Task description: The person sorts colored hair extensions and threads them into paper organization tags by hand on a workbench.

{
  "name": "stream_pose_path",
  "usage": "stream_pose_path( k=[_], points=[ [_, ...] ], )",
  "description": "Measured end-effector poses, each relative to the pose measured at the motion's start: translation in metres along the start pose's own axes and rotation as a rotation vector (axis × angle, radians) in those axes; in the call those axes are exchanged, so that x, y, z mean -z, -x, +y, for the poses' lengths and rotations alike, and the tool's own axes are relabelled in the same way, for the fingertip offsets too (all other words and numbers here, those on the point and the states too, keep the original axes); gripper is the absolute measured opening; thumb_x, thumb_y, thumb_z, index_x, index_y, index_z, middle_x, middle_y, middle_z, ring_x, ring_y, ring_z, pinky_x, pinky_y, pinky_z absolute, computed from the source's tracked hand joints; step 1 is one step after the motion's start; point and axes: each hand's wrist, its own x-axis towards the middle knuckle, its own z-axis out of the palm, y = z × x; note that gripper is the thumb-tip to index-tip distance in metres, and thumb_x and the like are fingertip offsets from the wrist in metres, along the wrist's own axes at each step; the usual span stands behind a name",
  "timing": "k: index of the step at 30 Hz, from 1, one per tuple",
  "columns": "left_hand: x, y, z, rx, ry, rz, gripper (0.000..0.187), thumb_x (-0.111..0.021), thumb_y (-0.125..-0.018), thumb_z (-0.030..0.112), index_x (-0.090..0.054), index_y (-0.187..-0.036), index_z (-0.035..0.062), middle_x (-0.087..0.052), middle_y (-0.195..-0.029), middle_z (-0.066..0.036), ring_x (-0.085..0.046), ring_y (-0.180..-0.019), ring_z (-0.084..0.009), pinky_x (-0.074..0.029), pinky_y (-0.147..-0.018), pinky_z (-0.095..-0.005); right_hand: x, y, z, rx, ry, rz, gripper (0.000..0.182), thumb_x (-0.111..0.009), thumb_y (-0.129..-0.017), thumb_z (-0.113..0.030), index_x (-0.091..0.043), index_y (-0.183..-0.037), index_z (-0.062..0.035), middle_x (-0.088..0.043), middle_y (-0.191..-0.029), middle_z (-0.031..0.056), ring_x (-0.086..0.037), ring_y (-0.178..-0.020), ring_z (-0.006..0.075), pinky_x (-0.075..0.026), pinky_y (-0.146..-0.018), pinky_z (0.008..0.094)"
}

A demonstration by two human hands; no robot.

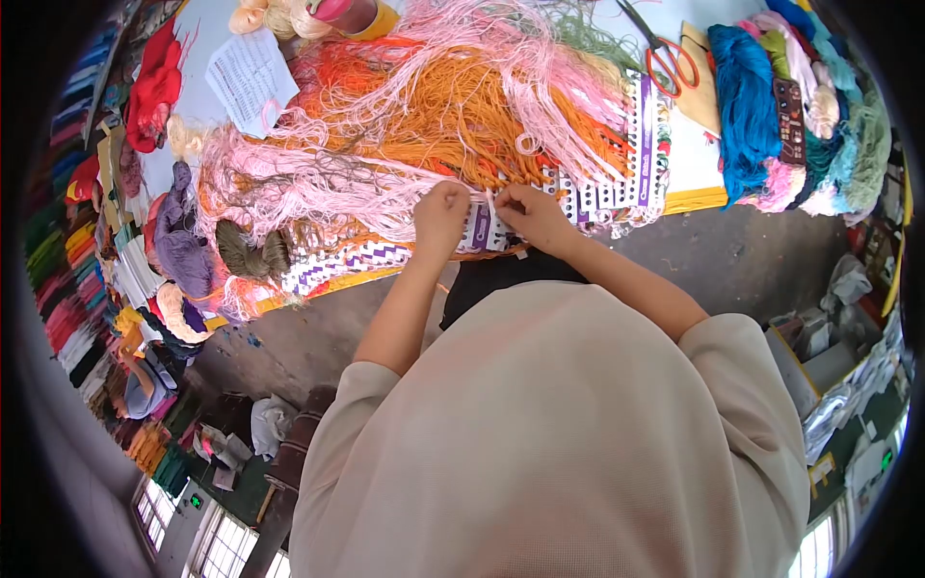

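Observation:
At the near edge of the table, my left hand (442,220) is closed in a pinch where pale pink embroidery thread (385,180) runs up to its fingertips. My right hand (536,220) is close beside it, fingers curled and pinched at the top of a white thread card; what lies between the fingertips is too small to make out. Below and between the hands are white and purple thread cards (481,229) with punched holes. Orange thread (462,106) spreads in a loose heap just beyond both hands.
A row of punched cards (647,144) lies to the right, under red-handled scissors (672,65). Blue skeins (744,111) are piled at the far right. Purple (181,236) and olive skeins (252,250) lie left, near a handwritten sheet (248,77). A cone of thread (356,17) stands at the back.

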Motion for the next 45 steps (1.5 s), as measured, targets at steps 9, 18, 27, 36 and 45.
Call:
stream_pose_path(
  k=[9, 18, 27, 36, 45],
  points=[
    [0.052, 0.004, -0.017, 0.215, 0.76, -0.018, 0.012, -0.063, -0.097, 0.017, -0.062, -0.099, 0.0053, -0.058, -0.085, 0.002, -0.055, -0.076, -0.0076, -0.049, -0.071, -0.0239, -0.002, -0.004, 0.003, -0.012, 0.079, -0.027, 0.014, -0.064, -0.089, -0.014, -0.063, -0.099, -0.0041, -0.064, -0.088, 0.01, -0.062, -0.079, 0.0211, -0.049, -0.073, 0.0331],
    [0.042, 0.003, 0.001, 0.229, 1.044, 0.11, 0.012, -0.061, -0.094, 0.006, -0.061, -0.104, 0.0003, -0.066, -0.093, -0.006, -0.064, -0.075, -0.0143, -0.051, -0.065, -0.0248, -0.003, -0.004, 0.003, -0.007, 0.102, -0.029, 0.014, -0.064, -0.089, -0.014, -0.063, -0.099, -0.0045, -0.064, -0.088, 0.0095, -0.062, -0.078, 0.0195, -0.049, -0.071, 0.0328],
    [0.136, 0.008, 0.004, 0.21, 1.599, -0.104, 0.029, -0.054, -0.089, -0.002, -0.057, -0.118, -0.0057, -0.062, -0.098, -0.007, -0.05, -0.062, -0.0043, -0.051, -0.063, -0.0261, -0.011, -0.007, 0.01, 0.009, 0.192, 0.014, 0.013, -0.063, -0.088, -0.014, -0.064, -0.098, -0.0058, -0.067, -0.092, 0.0111, -0.065, -0.084, 0.0255, -0.051, -0.074, 0.0352],
    [0.466, 0.055, -0.011, -0.008, 1.136, 0.375, 0.038, -0.046, -0.096, -0.006, -0.048, -0.133, -0.006, -0.058, -0.117, -0.01, -0.04, -0.059, -0.0029, -0.037, -0.052, -0.0157, -0.031, -0.002, 0.008, 0.043, 0.451, 0.178, 0.015, -0.062, -0.088, -0.019, -0.065, -0.098, -0.0086, -0.067, -0.097, 0.0121, -0.066, -0.092, 0.0307, -0.052, -0.078, 0.0399],
    [0.602, 0.074, -0.042, -0.264, 0.608, 0.438, 0.027, -0.056, -0.089, 0.001, -0.058, -0.116, 0.0022, -0.052, -0.086, -0.002, -0.051, -0.072, -0.0159, -0.047, -0.079, -0.0299, -0.042, 0.004, 0.008, 0.032, 0.379, 0.256, 0.012, -0.063, -0.086, -0.016, -0.064, -0.094, -0.0064, -0.065, -0.09, 0.0116, -0.065, -0.081, 0.0274, -0.051, -0.072, 0.0377]
  ],
)
